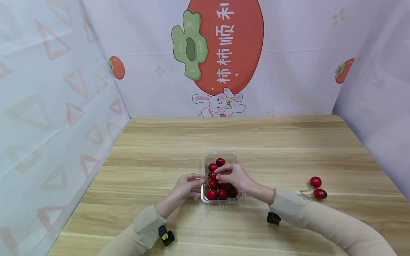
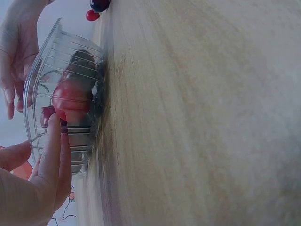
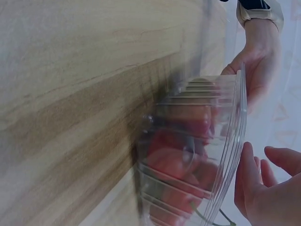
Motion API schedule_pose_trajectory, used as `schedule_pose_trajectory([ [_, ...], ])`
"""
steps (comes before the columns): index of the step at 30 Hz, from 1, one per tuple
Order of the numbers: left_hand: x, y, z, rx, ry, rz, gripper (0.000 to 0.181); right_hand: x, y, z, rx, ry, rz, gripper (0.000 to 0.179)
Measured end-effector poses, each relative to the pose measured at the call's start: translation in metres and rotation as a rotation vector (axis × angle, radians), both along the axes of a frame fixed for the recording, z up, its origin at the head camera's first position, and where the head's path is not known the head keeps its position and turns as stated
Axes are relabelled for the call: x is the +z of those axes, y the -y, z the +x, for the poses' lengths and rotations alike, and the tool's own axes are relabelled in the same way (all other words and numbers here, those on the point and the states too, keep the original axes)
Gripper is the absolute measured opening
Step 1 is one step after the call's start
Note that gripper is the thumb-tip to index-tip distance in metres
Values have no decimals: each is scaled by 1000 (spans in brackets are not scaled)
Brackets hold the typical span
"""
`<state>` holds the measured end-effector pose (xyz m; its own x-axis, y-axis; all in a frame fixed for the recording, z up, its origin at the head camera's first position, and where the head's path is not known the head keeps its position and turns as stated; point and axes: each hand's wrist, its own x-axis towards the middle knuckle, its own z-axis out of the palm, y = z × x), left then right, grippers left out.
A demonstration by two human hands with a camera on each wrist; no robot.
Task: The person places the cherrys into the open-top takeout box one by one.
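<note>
A clear plastic box [image 1: 221, 152] holding several dark red cherries [image 1: 222, 194] stands on the table, some cherries with green stems. My left hand [image 1: 184, 188] is at its left side, fairly straight fingers against the outer wall, the thumb close to the rim in the left wrist view. Over the box reaches my right hand [image 1: 233, 176], its thumb and forefinger apart beside a cherry [image 1: 212, 176] in the left column. In the right wrist view the right hand's fingers [image 3: 248, 174] are above the rim with nothing between them.
To the right on the wooden table [image 1: 166, 142] lie two cherries [image 1: 320, 193] with stems, beside my right forearm. A white printed cloth [image 1: 147, 89] hangs behind the table, with more cloth at both sides. Each wrist carries a small black camera [image 1: 273, 218].
</note>
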<state>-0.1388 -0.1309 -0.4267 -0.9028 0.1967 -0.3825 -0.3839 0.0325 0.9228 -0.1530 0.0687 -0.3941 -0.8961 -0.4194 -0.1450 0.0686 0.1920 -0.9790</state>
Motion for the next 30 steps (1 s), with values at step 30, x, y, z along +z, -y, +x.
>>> schedule_pose_trajectory([
  [30,0,1,0,-2,3,7,34,8,-53,-9,195,-324,149,20],
])
